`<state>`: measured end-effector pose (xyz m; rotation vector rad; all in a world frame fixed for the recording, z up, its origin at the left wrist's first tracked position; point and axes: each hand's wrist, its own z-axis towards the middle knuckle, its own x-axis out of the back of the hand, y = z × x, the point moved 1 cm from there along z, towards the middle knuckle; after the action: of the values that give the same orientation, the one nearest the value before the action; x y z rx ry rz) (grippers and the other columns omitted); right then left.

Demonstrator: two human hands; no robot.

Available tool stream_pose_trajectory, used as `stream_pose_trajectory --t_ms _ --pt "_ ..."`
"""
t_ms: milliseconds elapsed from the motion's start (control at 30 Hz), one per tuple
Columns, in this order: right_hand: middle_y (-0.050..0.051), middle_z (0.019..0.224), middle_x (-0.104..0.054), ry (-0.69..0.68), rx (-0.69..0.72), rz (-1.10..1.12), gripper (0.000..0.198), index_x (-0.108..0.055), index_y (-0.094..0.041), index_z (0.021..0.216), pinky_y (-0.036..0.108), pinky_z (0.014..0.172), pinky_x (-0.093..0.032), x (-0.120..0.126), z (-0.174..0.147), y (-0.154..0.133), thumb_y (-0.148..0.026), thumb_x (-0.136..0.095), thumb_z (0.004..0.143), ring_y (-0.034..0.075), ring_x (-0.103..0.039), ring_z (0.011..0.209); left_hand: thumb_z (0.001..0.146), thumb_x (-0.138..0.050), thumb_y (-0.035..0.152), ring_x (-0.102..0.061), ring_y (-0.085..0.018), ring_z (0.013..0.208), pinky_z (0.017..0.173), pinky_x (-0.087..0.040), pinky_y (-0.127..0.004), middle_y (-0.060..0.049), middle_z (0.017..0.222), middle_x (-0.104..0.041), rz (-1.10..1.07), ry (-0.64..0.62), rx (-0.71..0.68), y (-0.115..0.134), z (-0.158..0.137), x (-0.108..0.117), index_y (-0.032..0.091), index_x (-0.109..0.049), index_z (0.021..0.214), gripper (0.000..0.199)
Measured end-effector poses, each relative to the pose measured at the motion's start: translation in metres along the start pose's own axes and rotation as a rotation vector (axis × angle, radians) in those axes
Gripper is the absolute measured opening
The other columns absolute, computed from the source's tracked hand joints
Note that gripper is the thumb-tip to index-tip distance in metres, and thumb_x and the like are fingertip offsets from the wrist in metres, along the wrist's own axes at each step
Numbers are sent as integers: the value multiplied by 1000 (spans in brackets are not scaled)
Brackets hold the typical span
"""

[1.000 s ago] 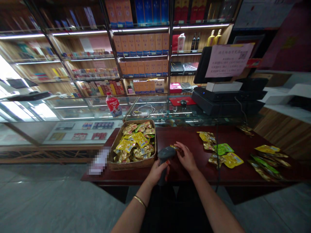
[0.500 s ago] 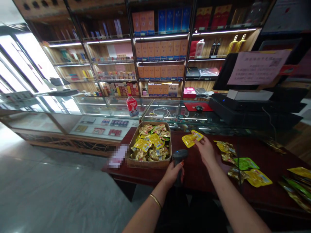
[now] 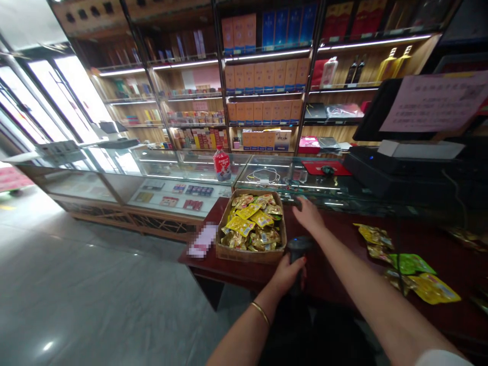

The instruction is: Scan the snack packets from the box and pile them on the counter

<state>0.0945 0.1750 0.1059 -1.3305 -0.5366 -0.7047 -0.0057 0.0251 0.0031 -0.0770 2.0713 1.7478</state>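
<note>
Person at a dark red desk (image 3: pixel 343 223), seen from the wearer's side. The left hand (image 3: pixel 287 278) holds a barcode scanner (image 3: pixel 299 245), its fingers closed round the handle; the scanner's head and small blue light show, while the handle's lower end merges with dark clothing. The right hand (image 3: pixel 309 217) reaches over the desk just beside a cardboard box (image 3: pixel 249 255), back uppermost. Its fingers (image 3: pixel 301 203) stand slightly apart, with nothing visible between them; the palm is hidden.

The box contains snack packets (image 3: pixel 241 226), gold and yellow, heaped to near the rim; those beneath are covered and their print is too small to read. Well to the right of the box lie gold packets (image 3: pixel 374 235), a green packet (image 3: pixel 414 264) and a yellow packet (image 3: pixel 438 288), the group crossed by a dark cable (image 3: pixel 399 267). More packets at the right edge (image 3: pixel 482 303) are cut off and dim. Left of the box, a flat lilac item (image 3: pixel 203 240) is broken into blocks and cannot be identified. Behind, a monitor (image 3: pixel 369 119) is largely covered by a pink sheet (image 3: pixel 429 104), cropped at the right, its writing blurred.
</note>
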Motion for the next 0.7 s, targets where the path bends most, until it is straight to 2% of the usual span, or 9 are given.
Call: stream_pose_trajectory --t_ms 33,100,167,267,367,467,567,633,700 --pt "18 158 -43 46 -47 -94 53 -47 -17 148 61 120 -25 17 -9 24 -29 -59 98 36 -34 148 74 -70 64 -48 -10 35 36 -39 -22 7 58 -59 -5 -7 -1 1 0 0 18 -51 106 60" --pt "33 164 -21 129 -188 -269 64 -35 1 153 71 118 -3 46 -23 71 -28 -49 98 46 -7 155 74 -70 62 -48 -10 35 37 -39 -22 6 58 -59 -15 -17 2 1 1 -1 17 -52 107 59" --pt "44 157 -27 136 -313 -396 70 -39 17 146 75 114 4 64 -31 109 -32 -48 96 55 -10 151 74 -71 61 -48 -10 35 37 -39 -21 6 58 -59 -26 -9 15 0 3 -1 17 -52 108 59" --pt "42 141 -52 66 -352 -511 66 -59 15 130 72 116 4 66 -35 139 -40 -48 95 54 -33 144 73 -73 62 -48 -10 36 37 -37 -21 6 58 -60 -30 14 38 -2 7 0 17 -53 107 60" --pt "34 136 -61 23 -244 -573 59 -69 4 120 69 117 4 45 -49 140 -45 -46 96 47 -43 140 73 -73 64 -48 -10 35 36 -36 -20 6 57 -60 -17 39 32 -2 8 0 17 -54 107 61" --pt "28 139 -62 32 -100 -589 56 -65 -3 128 70 115 9 16 -81 127 -44 -41 100 40 -48 137 73 -73 64 -48 -10 34 35 -36 -21 6 55 -60 -13 59 23 1 8 0 16 -54 109 63" --pt "21 146 -59 47 21 -556 48 -63 -13 134 70 116 6 -6 -118 114 -40 -40 102 34 -49 136 73 -74 63 -49 -10 35 35 -36 -21 5 57 -61 -8 61 22 4 6 0 16 -55 110 63" --pt "15 141 -64 65 70 -516 42 -65 -20 132 66 118 -3 -9 -132 111 -37 -41 102 31 -54 130 74 -74 63 -49 -10 35 35 -36 -21 5 58 -62 -5 57 15 5 4 0 16 -55 109 62" --pt "11 133 -70 105 79 -473 38 -66 -24 131 55 116 -21 -4 -135 113 -33 -42 102 27 -60 122 75 -73 63 -49 -10 35 35 -36 -21 5 58 -62 -5 47 0 4 2 0 16 -54 109 61"
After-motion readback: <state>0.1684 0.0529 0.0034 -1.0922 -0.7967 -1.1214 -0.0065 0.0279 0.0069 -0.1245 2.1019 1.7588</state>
